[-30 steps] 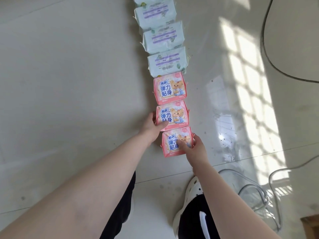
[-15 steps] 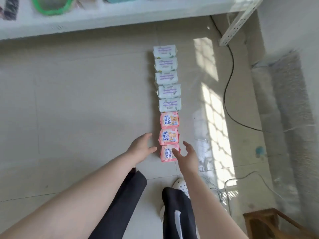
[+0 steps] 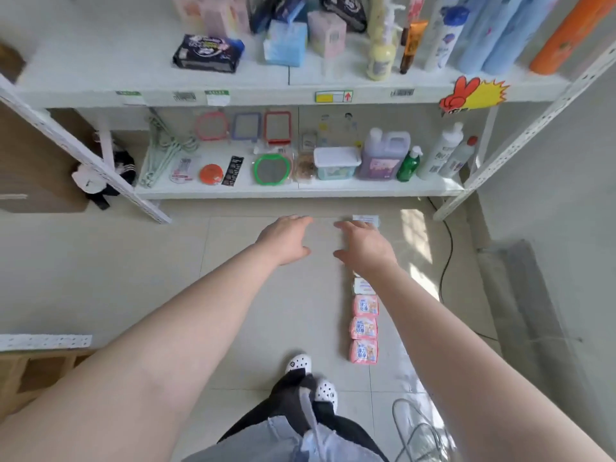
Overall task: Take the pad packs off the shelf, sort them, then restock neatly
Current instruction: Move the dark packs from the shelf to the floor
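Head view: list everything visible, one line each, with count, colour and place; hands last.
Pink packs: three, pink, in a row on the floor, right of centre.
White packs: at least two showing, white with purple print, farther along the same row; the rest are hidden by the right arm.
Dark pack: one, black-blue, upper shelf.
Tissue box: one, blue, upper shelf.
Lotion bottle: one, pale yellow, upper shelf.
Jug: one, purple, lower shelf.
Tub: one, white-lidded, lower shelf.
Green bottle: one, lower shelf.
Cable: one, black, floor at right.
Shoes: two, white.
Left hand: empty, fingers relaxed, reaching forward.
Right hand: empty, fingers relaxed, above the row.
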Action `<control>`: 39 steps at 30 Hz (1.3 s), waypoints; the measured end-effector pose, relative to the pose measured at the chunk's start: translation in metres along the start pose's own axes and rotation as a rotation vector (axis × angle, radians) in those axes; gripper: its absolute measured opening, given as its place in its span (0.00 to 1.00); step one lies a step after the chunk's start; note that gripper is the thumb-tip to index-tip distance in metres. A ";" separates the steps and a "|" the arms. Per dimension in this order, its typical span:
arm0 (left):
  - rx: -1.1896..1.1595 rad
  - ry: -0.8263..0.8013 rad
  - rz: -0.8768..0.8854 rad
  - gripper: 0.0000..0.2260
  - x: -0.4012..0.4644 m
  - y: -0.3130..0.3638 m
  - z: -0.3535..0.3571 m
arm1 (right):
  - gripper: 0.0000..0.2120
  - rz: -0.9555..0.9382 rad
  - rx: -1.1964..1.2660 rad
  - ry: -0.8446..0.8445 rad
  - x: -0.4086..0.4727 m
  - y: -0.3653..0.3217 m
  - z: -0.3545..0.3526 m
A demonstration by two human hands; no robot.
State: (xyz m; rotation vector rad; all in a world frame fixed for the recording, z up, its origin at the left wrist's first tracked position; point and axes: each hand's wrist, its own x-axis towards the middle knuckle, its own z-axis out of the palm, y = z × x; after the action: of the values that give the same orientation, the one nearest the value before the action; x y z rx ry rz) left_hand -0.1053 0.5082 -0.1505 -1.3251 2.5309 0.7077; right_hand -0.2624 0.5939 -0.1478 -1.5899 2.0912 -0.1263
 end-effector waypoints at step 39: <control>0.096 0.264 -0.048 0.29 0.153 -0.251 -0.289 | 0.30 -0.120 -0.208 0.159 0.314 -0.243 -0.151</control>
State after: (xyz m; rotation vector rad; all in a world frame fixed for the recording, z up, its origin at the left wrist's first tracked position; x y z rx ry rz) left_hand 0.0238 0.1324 -0.0396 -1.5283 2.6829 0.4191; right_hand -0.1749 0.1946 -0.0325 -1.8855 2.1872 -0.0815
